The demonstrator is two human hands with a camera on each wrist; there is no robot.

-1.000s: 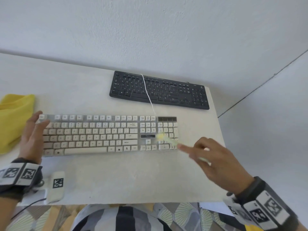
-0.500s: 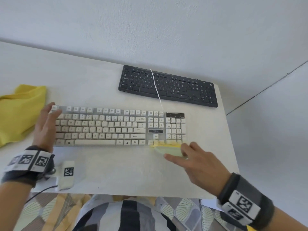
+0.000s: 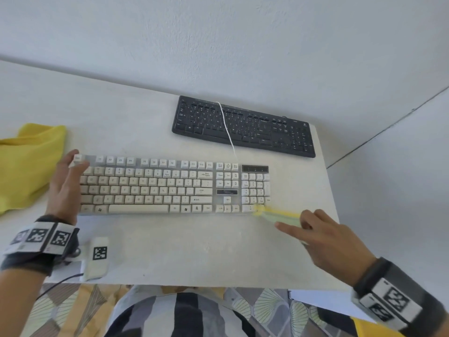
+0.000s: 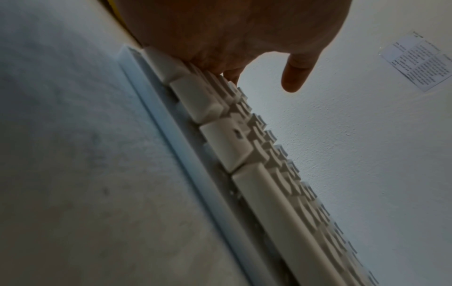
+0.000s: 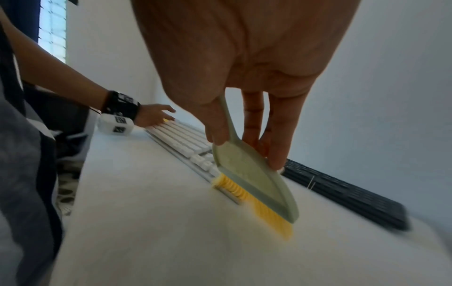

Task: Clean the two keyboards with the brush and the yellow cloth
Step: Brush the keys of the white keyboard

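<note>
A white keyboard (image 3: 170,186) lies across the middle of the table, and a black keyboard (image 3: 245,127) lies behind it to the right. My right hand (image 3: 323,237) grips a pale green brush (image 5: 252,174) with yellow bristles (image 5: 259,207). The bristles touch the white keyboard's near right corner and the table beside it. My left hand (image 3: 66,181) rests flat with straight fingers on the white keyboard's left end (image 4: 195,92). The yellow cloth (image 3: 26,166) lies crumpled at the far left, beside my left hand.
A thin white cable (image 3: 226,127) runs from the white keyboard over the black one. The table's right edge (image 3: 330,190) is close to the brush. A small white tagged block (image 3: 97,259) sits near the front edge by my left wrist. The wall stands just behind the table.
The brush swept from the number pad down to the white keyboard's near right corner and onto the table beside it. My left hand stayed on the left end.
</note>
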